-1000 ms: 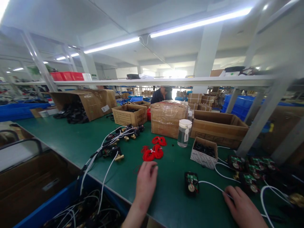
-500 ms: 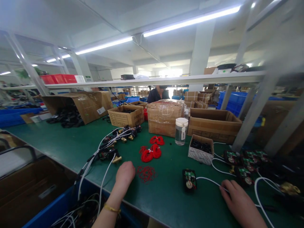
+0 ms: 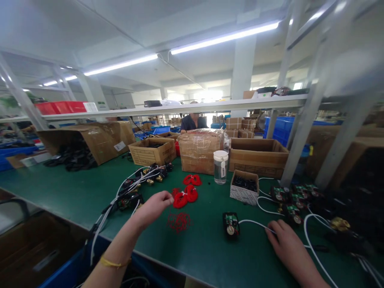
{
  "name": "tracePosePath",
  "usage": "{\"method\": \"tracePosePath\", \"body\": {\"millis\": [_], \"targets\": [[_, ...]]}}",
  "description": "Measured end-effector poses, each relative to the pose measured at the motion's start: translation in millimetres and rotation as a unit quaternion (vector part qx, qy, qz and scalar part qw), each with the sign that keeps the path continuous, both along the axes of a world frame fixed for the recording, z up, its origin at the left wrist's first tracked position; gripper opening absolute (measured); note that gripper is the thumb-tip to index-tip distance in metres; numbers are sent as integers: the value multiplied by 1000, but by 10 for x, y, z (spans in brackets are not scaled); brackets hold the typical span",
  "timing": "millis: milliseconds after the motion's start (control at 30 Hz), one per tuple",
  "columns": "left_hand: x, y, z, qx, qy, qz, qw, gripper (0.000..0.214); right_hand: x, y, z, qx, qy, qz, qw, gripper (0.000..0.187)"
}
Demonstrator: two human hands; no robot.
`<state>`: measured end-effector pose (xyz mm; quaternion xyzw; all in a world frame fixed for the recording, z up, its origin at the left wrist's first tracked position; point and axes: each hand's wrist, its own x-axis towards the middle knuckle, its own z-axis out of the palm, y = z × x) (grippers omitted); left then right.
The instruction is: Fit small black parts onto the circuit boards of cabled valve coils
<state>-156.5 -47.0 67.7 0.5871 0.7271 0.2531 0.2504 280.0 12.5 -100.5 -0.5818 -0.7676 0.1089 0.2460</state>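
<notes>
Module (image 3: 230,225), long axis approx. near-far

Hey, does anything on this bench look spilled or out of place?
The big cardboard box at far left lies on its side, black parts spilling out onto the green table. Also, small red rings lie loose by the left hand.

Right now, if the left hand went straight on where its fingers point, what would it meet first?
Probably the nearest bundle of red coiled wire, just beyond the fingers of the left hand. Height is unclear; it might pass above.
</notes>
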Motion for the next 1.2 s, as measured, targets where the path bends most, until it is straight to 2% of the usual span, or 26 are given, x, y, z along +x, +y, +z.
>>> {"method": "tracePosePath", "body": {"millis": [100, 167, 233, 300, 433, 600, 733, 867, 967, 1100, 1200], "targets": [[157, 19, 269, 4, -31, -28, 999, 31, -9, 13, 20, 28, -4, 5, 1000, 30], [273, 25, 389, -4, -64, -49, 997, 33, -48, 14, 81, 38, -6, 2, 999, 28], [395, 21, 466, -16, -111, -71, 991, 35, -139, -16, 207, 40, 21, 5, 999, 27], [523, 7, 514, -27, -151, -92, 984, 36, -286, -83, 397, 36, 92, 25, 995, 27], [784, -22, 581, -34, -184, -127, 974, 33, -659, -248, 860, -39, 262, 82, 961, 27], [1057, -10, 609, -55, -209, -163, 963, 27, -958, -337, 1312, -132, 395, 172, 893, 31], [1204, 29, 569, -60, -198, -190, 960, 19, -1032, -362, 1501, -172, 411, 229, 865, 34], [1289, 72, 518, -56, -185, -191, 962, 17, -1077, -364, 1518, -208, 426, 257, 842, 30], [1317, 92, 488, -62, -195, -185, 961, 19, -1087, -341, 1489, -207, 437, 236, 843, 27], [1359, 75, 439, -58, -244, -183, 951, 18, -1037, -313, 1531, -164, 405, 220, 872, 19], [1408, 60, 356, -37, -342, -197, 918, 31, -985, -311, 1630, -130, 373, 213, 894, 13]]}}
